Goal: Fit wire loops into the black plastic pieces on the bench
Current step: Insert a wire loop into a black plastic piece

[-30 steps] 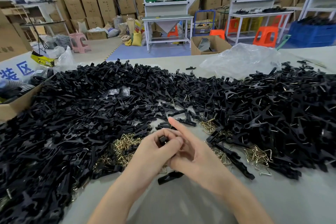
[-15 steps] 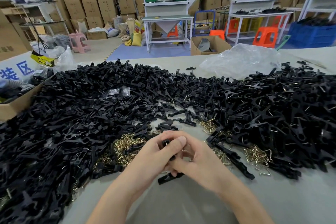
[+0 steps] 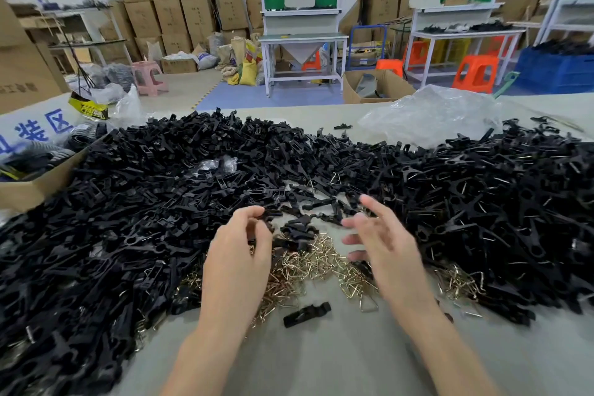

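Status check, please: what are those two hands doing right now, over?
Right hand open, empty, blurred. Left hand curled, hold unclear. Both over wire loops; black pieces heaped around. Nothing blocking.

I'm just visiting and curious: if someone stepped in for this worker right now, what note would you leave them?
Hands: the left hand has curled fingers beside a black piece; whether it pinches one is unclear. The right hand has fingers spread, blurred, holding nothing.
Things: wire loops lie heaped on the bench between the hands; black pieces are piled left and right; one loose piece lies nearer.
Done: many pieces in the right heap show wire.
Left: most of the left pile shows none.
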Tool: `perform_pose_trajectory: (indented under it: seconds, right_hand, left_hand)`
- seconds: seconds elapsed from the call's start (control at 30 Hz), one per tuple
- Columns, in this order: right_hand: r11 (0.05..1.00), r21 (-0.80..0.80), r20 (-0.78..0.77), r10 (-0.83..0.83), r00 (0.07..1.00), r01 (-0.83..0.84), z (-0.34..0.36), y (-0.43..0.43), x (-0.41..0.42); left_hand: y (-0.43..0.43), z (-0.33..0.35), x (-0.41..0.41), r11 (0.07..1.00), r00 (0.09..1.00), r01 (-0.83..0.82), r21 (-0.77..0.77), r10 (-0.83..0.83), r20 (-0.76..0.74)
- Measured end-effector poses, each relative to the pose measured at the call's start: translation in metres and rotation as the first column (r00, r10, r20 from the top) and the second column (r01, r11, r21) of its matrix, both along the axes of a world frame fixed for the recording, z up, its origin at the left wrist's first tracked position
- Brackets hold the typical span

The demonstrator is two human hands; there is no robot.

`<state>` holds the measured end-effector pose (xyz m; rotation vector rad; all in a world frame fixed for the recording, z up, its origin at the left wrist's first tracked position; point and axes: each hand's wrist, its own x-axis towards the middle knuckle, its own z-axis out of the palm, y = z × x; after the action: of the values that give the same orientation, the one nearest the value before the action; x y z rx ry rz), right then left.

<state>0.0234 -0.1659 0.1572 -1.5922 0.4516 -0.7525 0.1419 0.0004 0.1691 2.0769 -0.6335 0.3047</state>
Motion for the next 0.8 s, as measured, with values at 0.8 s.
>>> perform_pose_trajectory:
  seconds: [0.8]
  right_hand:
    - [0.598, -0.786, -0.364, -0.24, 0.9, -0.159, -0.023, 0.021, 0.025]
  left_hand:
    - [-0.004, -0.014, 0.02, 0.851, 0.967, 0.251, 0.46, -0.236, -0.092]
